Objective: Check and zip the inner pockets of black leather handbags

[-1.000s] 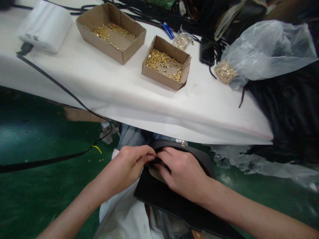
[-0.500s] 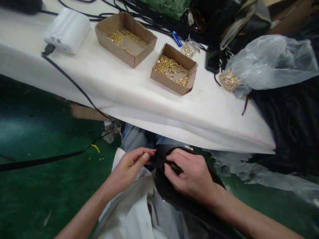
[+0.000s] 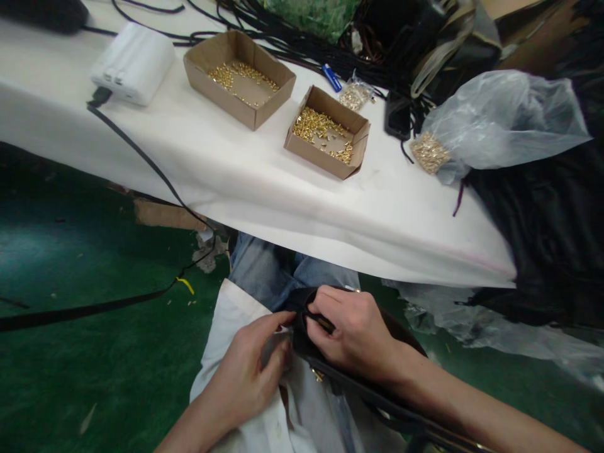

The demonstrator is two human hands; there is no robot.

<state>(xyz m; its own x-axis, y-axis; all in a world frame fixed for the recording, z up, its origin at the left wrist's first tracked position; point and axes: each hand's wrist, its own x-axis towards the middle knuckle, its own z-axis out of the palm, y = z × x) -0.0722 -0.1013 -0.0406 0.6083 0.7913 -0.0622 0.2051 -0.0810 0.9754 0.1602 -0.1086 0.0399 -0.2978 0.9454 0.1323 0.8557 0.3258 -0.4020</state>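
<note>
On my lap lies a black leather piece [image 3: 340, 371] over a white cloth [image 3: 236, 321]. My right hand [image 3: 352, 333] is closed on the upper edge of the black piece, thumb and fingers pinching it. My left hand [image 3: 252, 368] sits just left of it, fingers curled, fingertips touching the same edge near the white cloth. Whether the left hand actually grips something small is hidden. Jeans [image 3: 278, 274] show below the table edge.
A white-covered table [image 3: 264, 189] carries two cardboard boxes [image 3: 238, 78] [image 3: 326, 131] of small gold parts, a white device [image 3: 133, 63] with a black cable [image 3: 141, 160], a bag of gold parts [image 3: 428, 152], plastic sheeting [image 3: 504, 116], black cords and black material [image 3: 547, 214]. Green floor [image 3: 70, 270] at left.
The black piece has turned on my lap and my left hand has dropped lower, from pinching the edge to curling against it. My right hand keeps hold. The view shifted slightly.
</note>
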